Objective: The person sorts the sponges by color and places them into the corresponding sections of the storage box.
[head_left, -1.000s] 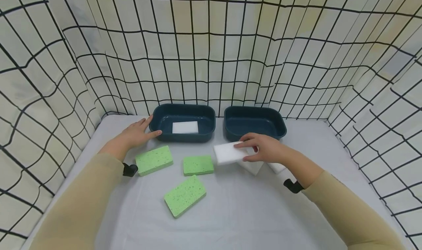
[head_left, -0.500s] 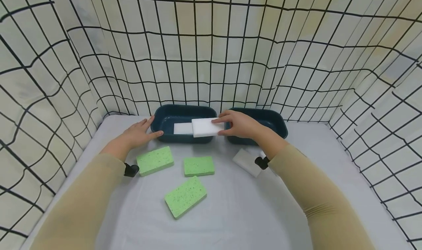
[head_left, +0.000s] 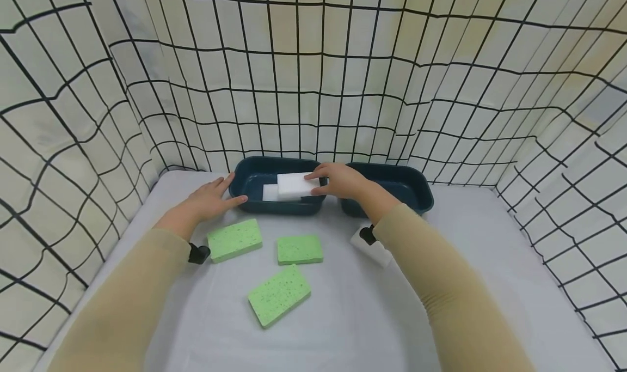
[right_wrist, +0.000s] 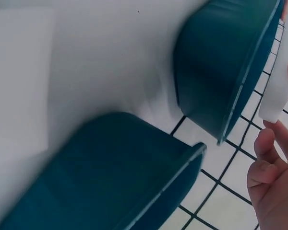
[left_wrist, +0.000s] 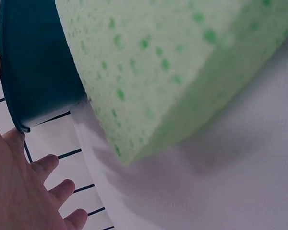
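My right hand (head_left: 340, 182) pinches a white sponge block (head_left: 295, 186) by its right end, over the left dark-blue basin (head_left: 276, 208). Beneath it another white block (head_left: 269, 193) lies in that basin, partly covered in the head view. My left hand (head_left: 211, 199) rests its straight fingers and thumb against the basin's left end. In the right wrist view the held sponge block (right_wrist: 278, 81) stands beyond the basin's rim, between thumb and fingers. Close in front of the left wrist camera is a green speckled sponge (left_wrist: 144, 62).
Three green sponges, one left (head_left: 235, 240), one middle (head_left: 300, 249) and one nearer (head_left: 279, 294), lie on the white cloth. A second dark-blue basin (head_left: 421, 197) stands to the right. A white block (head_left: 369, 247) lies partly under my right forearm. Black wire grid (head_left: 323, 94) encloses the table.
My right hand has carried the white sponge block from the table at right, up and left, to over the left basin. The left hand stays at that basin's end.
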Available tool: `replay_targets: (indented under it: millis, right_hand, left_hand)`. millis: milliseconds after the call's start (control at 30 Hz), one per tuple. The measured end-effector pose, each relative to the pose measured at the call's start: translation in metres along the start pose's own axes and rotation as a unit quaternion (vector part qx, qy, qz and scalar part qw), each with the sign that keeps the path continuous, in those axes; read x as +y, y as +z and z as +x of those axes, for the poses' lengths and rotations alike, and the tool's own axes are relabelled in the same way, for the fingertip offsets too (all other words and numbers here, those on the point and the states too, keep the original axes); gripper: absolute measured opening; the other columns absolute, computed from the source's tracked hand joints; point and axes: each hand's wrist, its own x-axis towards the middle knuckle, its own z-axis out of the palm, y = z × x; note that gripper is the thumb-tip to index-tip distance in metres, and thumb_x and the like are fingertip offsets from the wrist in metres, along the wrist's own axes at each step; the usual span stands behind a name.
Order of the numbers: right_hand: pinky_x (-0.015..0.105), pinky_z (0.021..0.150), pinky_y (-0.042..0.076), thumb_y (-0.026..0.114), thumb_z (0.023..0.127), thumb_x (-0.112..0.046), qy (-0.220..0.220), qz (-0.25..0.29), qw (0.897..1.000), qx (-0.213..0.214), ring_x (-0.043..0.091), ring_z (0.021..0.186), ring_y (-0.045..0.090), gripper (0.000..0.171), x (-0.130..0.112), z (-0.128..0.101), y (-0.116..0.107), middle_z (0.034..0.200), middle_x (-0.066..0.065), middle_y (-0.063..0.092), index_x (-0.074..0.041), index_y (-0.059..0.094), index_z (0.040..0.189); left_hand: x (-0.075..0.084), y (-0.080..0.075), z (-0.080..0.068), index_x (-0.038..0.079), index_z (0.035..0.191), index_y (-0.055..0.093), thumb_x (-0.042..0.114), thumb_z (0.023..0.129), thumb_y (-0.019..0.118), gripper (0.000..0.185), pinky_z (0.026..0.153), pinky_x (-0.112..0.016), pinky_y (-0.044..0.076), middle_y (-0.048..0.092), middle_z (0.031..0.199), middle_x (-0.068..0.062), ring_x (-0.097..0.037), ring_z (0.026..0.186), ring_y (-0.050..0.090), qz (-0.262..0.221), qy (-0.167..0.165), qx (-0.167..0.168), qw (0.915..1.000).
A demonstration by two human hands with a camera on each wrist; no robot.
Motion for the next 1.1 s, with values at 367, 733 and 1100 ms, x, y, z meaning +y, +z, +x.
replay_targets:
  millis: [367, 733, 1100]
  right_hand:
    - [0.045, 0.112, 0.037, 0.068, 0.093, -0.044, 0.024, -0.044, 0.998, -0.040, 0.021, 0.138, 0.042, 0.048, -0.002, 0.015, 0.010, 0.148, 0.000, 0.049, -0.034, 0.059, 0.139]
    - [0.046, 0.110, 0.038, 0.067, 0.094, -0.042, 0.019, -0.070, 0.995, -0.061, 0.022, 0.139, 0.042, 0.047, 0.000, 0.018, 0.015, 0.151, 0.001, 0.045, -0.031, 0.059, 0.139]
    - [0.046, 0.111, 0.037, 0.068, 0.093, -0.044, -0.002, -0.008, 1.000, -0.004, 0.023, 0.136, 0.044, 0.050, 0.008, 0.001, 0.009, 0.147, 0.001, 0.049, -0.030, 0.059, 0.140]
  left_hand:
    - [0.007, 0.000, 0.001, 0.014, 0.160, -0.006, 0.082, 0.089, 0.029, 0.104, 0.112, -0.071, 0.010, 0.003, 0.161, -0.030, -0.057, 0.143, 0.005, 0.006, -0.002, -0.005, 1.0000]
    - [0.006, 0.000, 0.002, 0.013, 0.160, -0.006, 0.083, 0.088, 0.028, 0.106, 0.111, -0.072, 0.011, 0.004, 0.161, -0.030, -0.058, 0.142, 0.007, 0.012, 0.001, -0.007, 0.9999]
    - [0.003, 0.000, 0.001, 0.012, 0.159, -0.007, 0.083, 0.089, 0.028, 0.105, 0.111, -0.072, 0.012, 0.004, 0.160, -0.031, -0.058, 0.142, 0.008, 0.013, 0.001, -0.007, 0.9999]
